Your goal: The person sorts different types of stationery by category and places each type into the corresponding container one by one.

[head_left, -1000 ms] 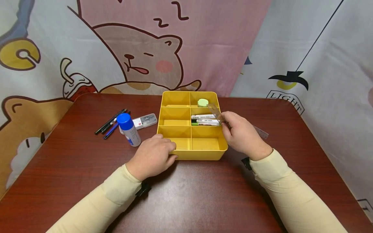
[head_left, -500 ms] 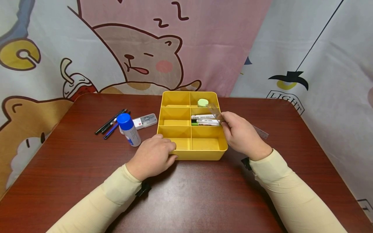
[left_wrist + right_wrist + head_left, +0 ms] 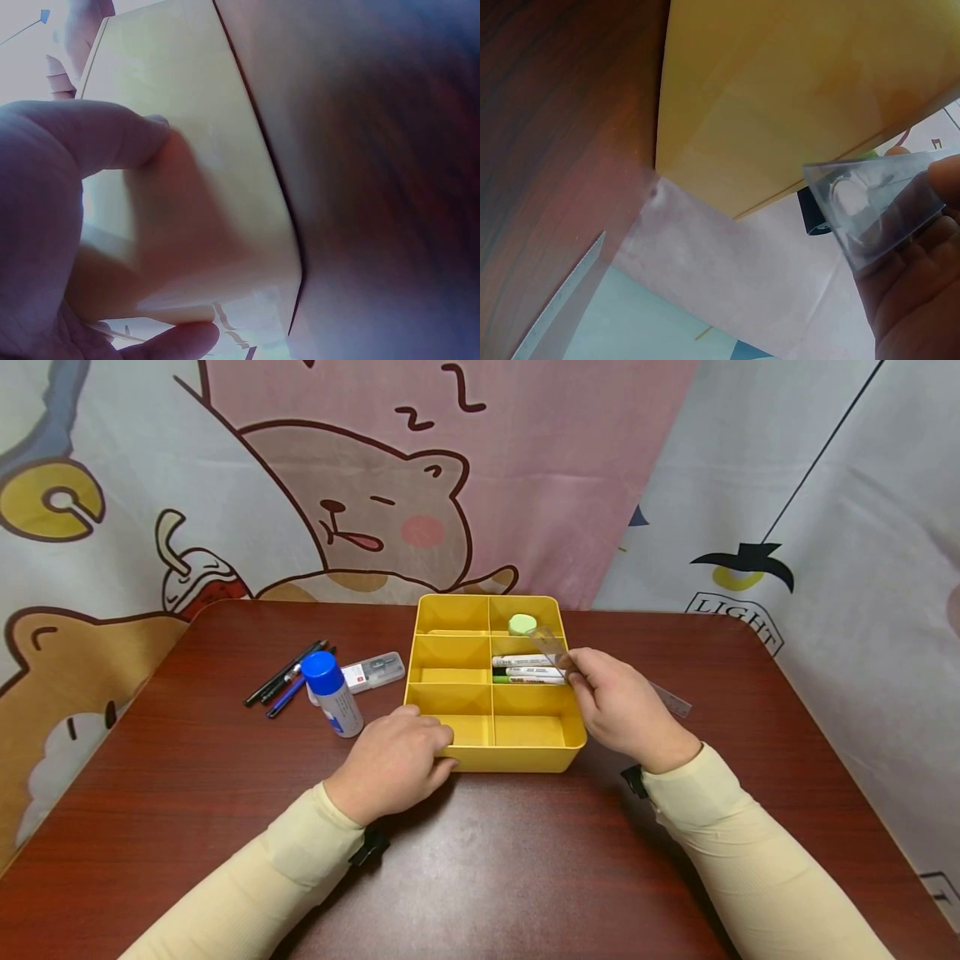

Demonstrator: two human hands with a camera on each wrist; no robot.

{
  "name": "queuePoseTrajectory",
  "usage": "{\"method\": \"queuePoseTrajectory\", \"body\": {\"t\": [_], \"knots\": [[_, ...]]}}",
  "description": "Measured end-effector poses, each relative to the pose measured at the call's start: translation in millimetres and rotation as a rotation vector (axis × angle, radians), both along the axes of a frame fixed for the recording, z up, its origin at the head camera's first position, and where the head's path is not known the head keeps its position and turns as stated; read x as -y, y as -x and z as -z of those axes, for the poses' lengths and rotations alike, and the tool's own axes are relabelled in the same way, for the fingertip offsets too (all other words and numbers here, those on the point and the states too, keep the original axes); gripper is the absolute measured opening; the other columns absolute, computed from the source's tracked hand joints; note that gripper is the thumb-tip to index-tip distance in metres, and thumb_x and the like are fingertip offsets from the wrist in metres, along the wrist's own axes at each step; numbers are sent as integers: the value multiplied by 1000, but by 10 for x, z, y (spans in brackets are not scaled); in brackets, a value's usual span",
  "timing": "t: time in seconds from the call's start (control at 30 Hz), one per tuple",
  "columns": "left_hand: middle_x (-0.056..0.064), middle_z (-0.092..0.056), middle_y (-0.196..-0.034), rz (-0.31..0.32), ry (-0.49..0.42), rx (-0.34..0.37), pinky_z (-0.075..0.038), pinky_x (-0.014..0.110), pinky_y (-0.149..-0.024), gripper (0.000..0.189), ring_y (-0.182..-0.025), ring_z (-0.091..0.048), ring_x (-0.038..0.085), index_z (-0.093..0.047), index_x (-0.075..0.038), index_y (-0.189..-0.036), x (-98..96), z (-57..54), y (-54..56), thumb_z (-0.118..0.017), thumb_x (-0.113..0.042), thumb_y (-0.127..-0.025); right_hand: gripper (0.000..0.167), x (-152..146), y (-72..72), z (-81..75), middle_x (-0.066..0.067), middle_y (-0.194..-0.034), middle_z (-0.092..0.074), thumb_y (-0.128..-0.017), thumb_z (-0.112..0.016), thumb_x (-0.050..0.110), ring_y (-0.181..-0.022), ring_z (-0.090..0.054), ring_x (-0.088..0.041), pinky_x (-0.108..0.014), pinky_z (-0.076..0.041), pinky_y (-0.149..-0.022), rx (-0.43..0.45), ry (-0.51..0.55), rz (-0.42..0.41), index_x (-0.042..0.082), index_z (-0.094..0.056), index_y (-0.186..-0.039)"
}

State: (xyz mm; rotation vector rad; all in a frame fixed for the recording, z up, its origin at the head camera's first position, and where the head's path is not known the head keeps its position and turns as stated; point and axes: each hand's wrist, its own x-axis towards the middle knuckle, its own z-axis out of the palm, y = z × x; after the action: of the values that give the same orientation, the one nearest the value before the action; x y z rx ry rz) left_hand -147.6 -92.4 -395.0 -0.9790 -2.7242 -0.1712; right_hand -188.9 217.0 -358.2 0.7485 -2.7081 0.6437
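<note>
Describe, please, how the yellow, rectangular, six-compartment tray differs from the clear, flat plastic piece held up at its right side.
The yellow, rectangular, six-compartment tray is opaque; the clear, flat plastic piece is see-through. The tray is larger and has raised walls, while the piece looks thin. The tray rests on the reddish-brown table; the piece is raised in the right grip. Both are held: the left grip holds the tray's near left corner.

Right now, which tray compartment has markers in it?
The middle-row right compartment: only it shows white markers; the compartment behind it shows a pale-green object.
</note>
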Motion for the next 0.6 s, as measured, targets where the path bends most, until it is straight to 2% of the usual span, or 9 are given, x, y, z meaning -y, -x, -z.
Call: {"method": "queuePoseTrajectory", "body": {"t": [0.37,0.6], "knots": [[-7,-65,-75,-1,0,7,-40,34,-58,30,-71,-48,19,-59,-22,-74,-2,-1,2,-80,-37,-90,16,-24,-8,-42,-14,-108,-68,-104,-54,4,-88,-63,-28,-47,-57,-79,-13,33,67,1,-64,-117],[-7,-65,-75,-1,1,7,-40,34,-58,31,-71,-48,19,-58,-22,-73,-1,-1,4,-80,-36,-90,18,-44,-1,-66,-16,-113,-70,-104,-54,3,-96,-69,-30,-52,-59,-86,5,57,93,0,-64,-119]]}}
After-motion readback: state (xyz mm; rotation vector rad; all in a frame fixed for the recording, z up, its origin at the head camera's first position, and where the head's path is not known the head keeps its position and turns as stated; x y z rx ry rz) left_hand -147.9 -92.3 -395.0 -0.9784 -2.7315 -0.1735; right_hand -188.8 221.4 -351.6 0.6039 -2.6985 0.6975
